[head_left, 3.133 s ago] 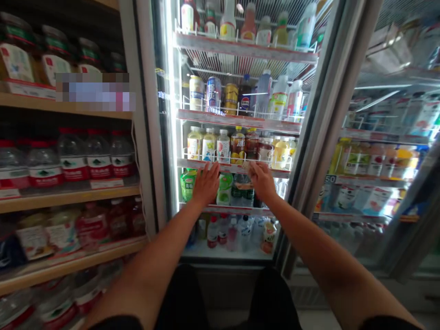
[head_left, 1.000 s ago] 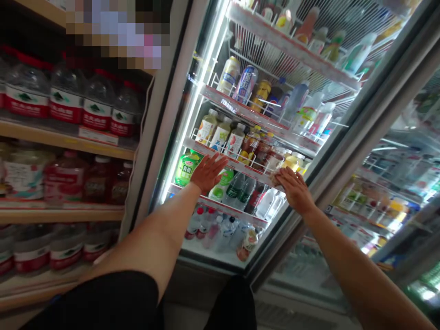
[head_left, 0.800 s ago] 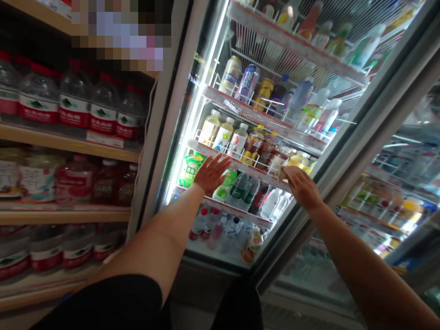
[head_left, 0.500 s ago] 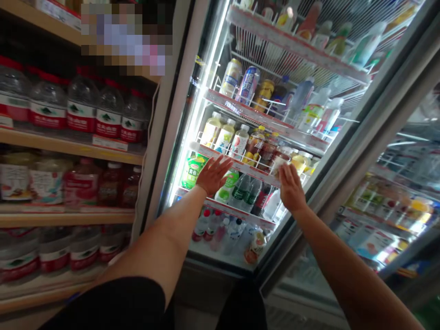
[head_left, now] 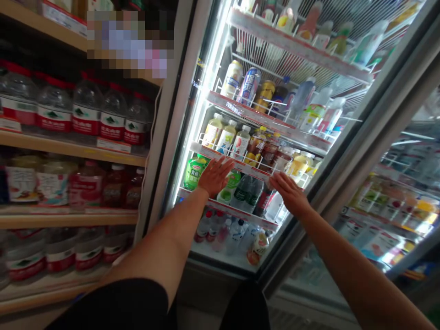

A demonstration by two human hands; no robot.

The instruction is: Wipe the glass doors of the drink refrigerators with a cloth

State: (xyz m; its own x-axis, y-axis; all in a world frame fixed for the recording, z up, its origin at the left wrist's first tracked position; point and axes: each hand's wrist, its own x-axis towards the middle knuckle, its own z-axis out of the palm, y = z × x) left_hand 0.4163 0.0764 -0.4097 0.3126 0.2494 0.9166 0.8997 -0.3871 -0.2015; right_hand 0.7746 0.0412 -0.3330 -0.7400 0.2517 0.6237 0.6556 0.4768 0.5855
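In the head view, my left hand [head_left: 216, 176] is stretched out with fingers spread before the lit drinks fridge. It holds nothing and is nearest a green drink pack [head_left: 195, 172] and a green-labelled bottle [head_left: 229, 185]. My right hand [head_left: 288, 192] lies flat, fingers extended and close together, in front of the shelf edge [head_left: 256, 172]. Nothing shows in its grip; its palm side is hidden. Behind the fingers stand a brown drink bottle [head_left: 282, 158] and a yellow one [head_left: 298, 166]. Whether either palm touches the door glass I cannot tell.
Wooden shelves [head_left: 68, 145] at left bear several red-capped water bottles [head_left: 85, 107] and other drinks. A metal door frame [head_left: 330, 169] runs diagonally along the fridge's right side. Beyond it another fridge holds drink cartons [head_left: 383, 243]. A can-like container [head_left: 258, 247] sits at the fridge bottom.
My right hand has moved left and slightly down, its fingers now pointing left instead of up. My left hand stays nearly in place, still spread. The view has shifted slightly.
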